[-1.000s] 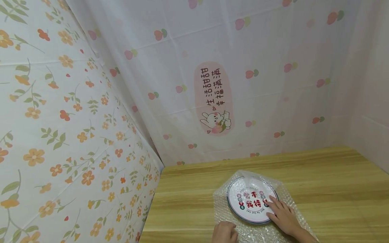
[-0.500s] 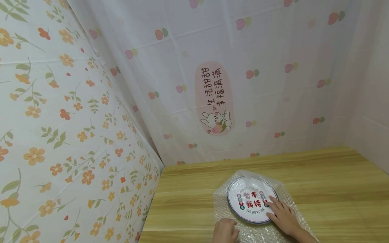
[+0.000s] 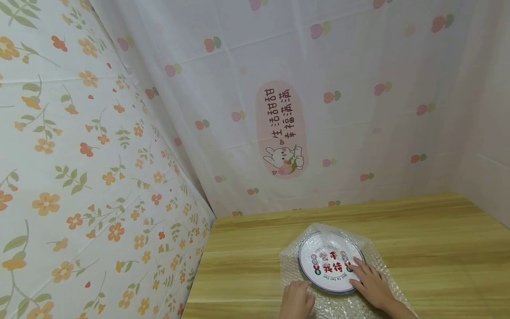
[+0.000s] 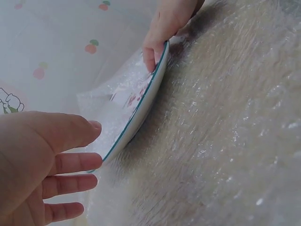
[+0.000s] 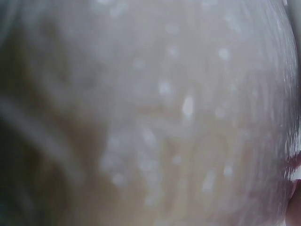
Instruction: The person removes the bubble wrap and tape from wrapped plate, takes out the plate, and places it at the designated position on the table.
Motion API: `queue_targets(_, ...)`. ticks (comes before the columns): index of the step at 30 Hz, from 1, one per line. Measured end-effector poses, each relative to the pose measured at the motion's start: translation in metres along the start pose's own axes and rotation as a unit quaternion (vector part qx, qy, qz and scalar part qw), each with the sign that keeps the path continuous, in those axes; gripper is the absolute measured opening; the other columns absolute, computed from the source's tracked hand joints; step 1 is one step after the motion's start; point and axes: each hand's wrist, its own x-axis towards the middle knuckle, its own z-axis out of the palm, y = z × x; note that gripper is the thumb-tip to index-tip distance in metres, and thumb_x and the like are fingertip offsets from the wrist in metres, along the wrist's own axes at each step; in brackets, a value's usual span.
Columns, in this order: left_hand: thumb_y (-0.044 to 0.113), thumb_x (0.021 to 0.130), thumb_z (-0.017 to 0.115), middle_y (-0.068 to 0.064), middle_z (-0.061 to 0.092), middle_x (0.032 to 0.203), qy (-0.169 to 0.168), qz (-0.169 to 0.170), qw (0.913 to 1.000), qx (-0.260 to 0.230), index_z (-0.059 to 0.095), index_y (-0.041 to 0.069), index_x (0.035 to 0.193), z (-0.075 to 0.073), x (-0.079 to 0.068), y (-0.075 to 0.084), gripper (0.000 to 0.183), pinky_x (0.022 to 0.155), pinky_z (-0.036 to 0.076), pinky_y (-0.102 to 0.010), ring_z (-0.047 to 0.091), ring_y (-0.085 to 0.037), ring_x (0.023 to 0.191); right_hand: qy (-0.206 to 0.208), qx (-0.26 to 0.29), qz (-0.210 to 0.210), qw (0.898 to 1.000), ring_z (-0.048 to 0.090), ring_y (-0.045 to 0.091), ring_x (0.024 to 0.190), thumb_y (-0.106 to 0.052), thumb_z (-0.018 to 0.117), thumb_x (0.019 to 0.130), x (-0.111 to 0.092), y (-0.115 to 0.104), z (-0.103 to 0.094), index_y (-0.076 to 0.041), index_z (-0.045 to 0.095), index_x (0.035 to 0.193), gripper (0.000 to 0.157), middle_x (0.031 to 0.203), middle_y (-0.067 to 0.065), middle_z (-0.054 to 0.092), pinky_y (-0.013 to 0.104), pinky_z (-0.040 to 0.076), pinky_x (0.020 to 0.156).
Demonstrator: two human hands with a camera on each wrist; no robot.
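A round white plate (image 3: 332, 261) with red characters and a blue-green rim lies on a sheet of bubble wrap (image 3: 290, 268). Part of the wrap lies over the plate's far side. My right hand (image 3: 370, 283) rests on the plate's right side, fingers spread over its face. Close to the near-left rim is my left hand (image 3: 295, 299). In the left wrist view, the left hand (image 4: 47, 165) has its fingers extended at the rim's near end, holding nothing. Blurred bubble wrap (image 5: 164, 70) fills most of the right wrist view, with a bit of finger at the lower right edge.
The wrap lies on a wood-grain table (image 3: 434, 248). A white curtain with printed fruit (image 3: 350, 133) hangs behind it, and a flower-patterned cloth (image 3: 99, 177) borders the left side. Another pale cloth (image 3: 486, 133) stands at the right.
My left hand has moved a little forward, toward the plate's near-left rim. The right hand, plate and bubble wrap stay where they were.
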Motion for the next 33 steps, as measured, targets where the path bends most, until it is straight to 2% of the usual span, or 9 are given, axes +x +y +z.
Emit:
queue_targets(6, 0.018, 0.071, 0.066, 0.004, 0.06, 0.082, -0.025, -0.017, 0.9995, -0.005, 0.066, 0.01, 0.095, -0.001, 0.004, 0.001, 0.025, 0.068, 0.042, -0.026, 0.054, -0.01, 0.08, 0.003, 0.001, 0.0, 1.0, 0.036, 0.042, 0.111, -0.037, 0.056, 0.084, 0.0, -0.001, 0.0, -0.011, 0.056, 0.119, 0.043, 0.131, 0.015, 0.04, 0.063, 0.028, 0.081)
queue_targets(13, 0.017, 0.07, 0.066, 0.001, 0.062, 0.08, 0.008, 0.0, 0.9999, 0.011, 0.067, 0.008, 0.088, 0.002, 0.008, -0.001, 0.02, 0.066, 0.043, -0.027, 0.057, -0.014, 0.076, 0.024, -0.006, -0.016, 1.0, 0.039, 0.042, 0.108, -0.035, 0.056, 0.084, 0.0, 0.003, 0.003, -0.01, 0.057, 0.117, 0.041, 0.128, 0.016, 0.043, 0.062, 0.03, 0.078)
queue_targets(16, 0.018, 0.071, 0.066, 0.001, 0.061, 0.081, 0.003, -0.006, 0.9998, 0.02, 0.066, 0.009, 0.087, 0.001, 0.011, -0.001, 0.018, 0.066, 0.043, -0.026, 0.056, -0.014, 0.076, 0.027, -0.004, -0.018, 0.999, 0.039, 0.042, 0.108, -0.034, 0.057, 0.084, 0.0, 0.003, 0.004, -0.01, 0.057, 0.116, 0.041, 0.128, 0.016, 0.043, 0.062, 0.03, 0.078)
queue_targets(22, 0.022, 0.073, 0.067, 0.0, 0.062, 0.086, -0.006, -0.023, 0.999, 0.039, 0.066, 0.009, 0.089, -0.003, 0.018, -0.001, 0.02, 0.069, 0.044, -0.028, 0.056, -0.014, 0.081, 0.006, 0.002, -0.003, 1.0, 0.036, 0.042, 0.111, -0.037, 0.055, 0.084, 0.001, 0.0, 0.0, -0.011, 0.056, 0.119, 0.043, 0.131, 0.015, 0.04, 0.062, 0.027, 0.081)
queue_targets(33, 0.025, 0.073, 0.067, 0.003, 0.06, 0.08, 0.011, -0.01, 0.9983, 0.057, 0.066, 0.011, 0.085, -0.006, 0.021, -0.003, 0.019, 0.063, 0.041, -0.026, 0.054, -0.012, 0.076, -0.001, 0.003, -0.001, 1.0, 0.036, 0.041, 0.111, -0.038, 0.054, 0.085, 0.001, 0.001, 0.0, -0.01, 0.056, 0.119, 0.044, 0.131, 0.015, 0.04, 0.062, 0.027, 0.08)
